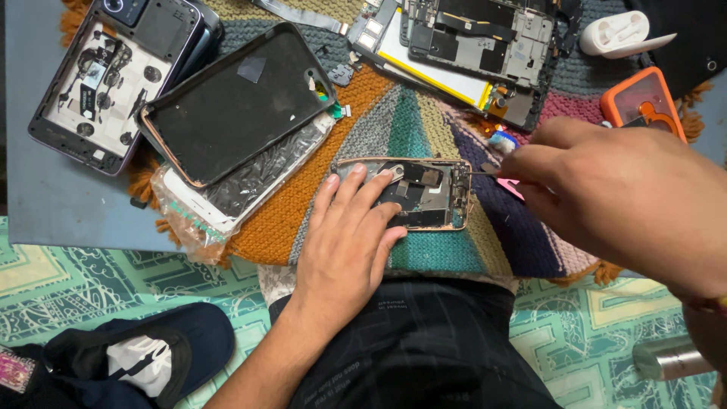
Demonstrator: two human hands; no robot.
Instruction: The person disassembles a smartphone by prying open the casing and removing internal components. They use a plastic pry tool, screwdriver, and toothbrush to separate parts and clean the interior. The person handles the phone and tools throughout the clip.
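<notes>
Opened phone frame (413, 193), copper-rimmed, lies on the knitted mat (303, 220), internals exposed. Left hand (348, 235) lies flat on the frame's near-left part, fingers spread, grip released, nothing clasped; palm hides that part of the frame. Right hand (621, 201) sits just right of the frame, grip clenched on a thin screwdriver (478, 173); only the metal tip shows, touching the frame's right edge, handle hidden inside the fingers. A pink piece (511, 188) peeks out under that hand, kind unclear. Up-left of the frame: black phone case (235, 102) overlapping a bagged panel (227, 197). Above the frame: another dismantled phone (469, 45), cut off by the top edge. Up-right: orange case (644, 102), partly hidden.
</notes>
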